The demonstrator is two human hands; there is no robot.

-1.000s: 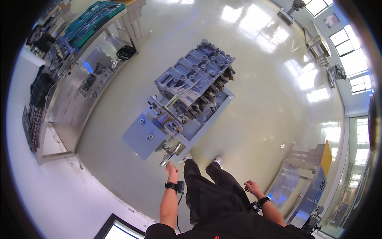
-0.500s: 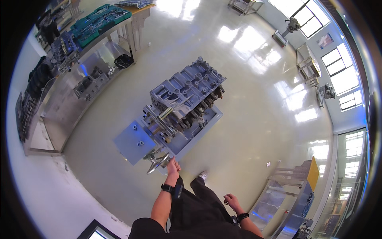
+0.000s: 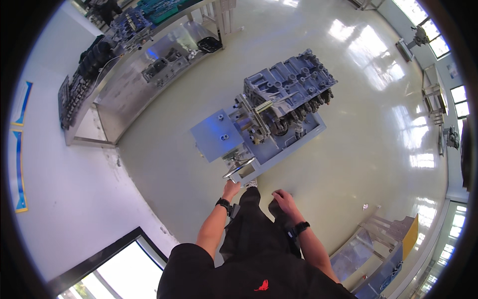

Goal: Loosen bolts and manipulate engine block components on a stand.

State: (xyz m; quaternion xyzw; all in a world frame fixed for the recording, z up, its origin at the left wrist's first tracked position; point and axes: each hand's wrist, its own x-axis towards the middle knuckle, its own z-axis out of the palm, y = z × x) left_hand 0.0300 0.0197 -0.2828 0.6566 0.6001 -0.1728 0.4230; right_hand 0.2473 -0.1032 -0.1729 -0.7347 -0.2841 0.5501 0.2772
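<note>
My left hand (image 3: 232,188) is closed at the near rim of a shiny metal handwheel (image 3: 239,168) low on an engine stand. My right hand (image 3: 285,200) hangs in front of my right thigh, fingers loosely bent and apart, with nothing seen in it. Ahead, a grey engine block (image 3: 291,82) is mounted on the stand, its darker crankshaft side (image 3: 311,105) facing right and down. Beside the handwheel is the stand's flat grey plate (image 3: 211,139) with two small fittings on top. A shallow grey tray (image 3: 298,138) runs beneath the block.
To the left, a metal workbench (image 3: 119,107) carries engine parts and a green tool case (image 3: 159,11); a black pan (image 3: 209,45) sits on its lower shelf. Another bench (image 3: 393,239) stands at lower right. The white wall (image 3: 64,199) borders my left.
The view has shifted, so the engine stand appears farther right and higher. My left hand has moved round to the handwheel's near rim. My right hand has come forward from my side.
</note>
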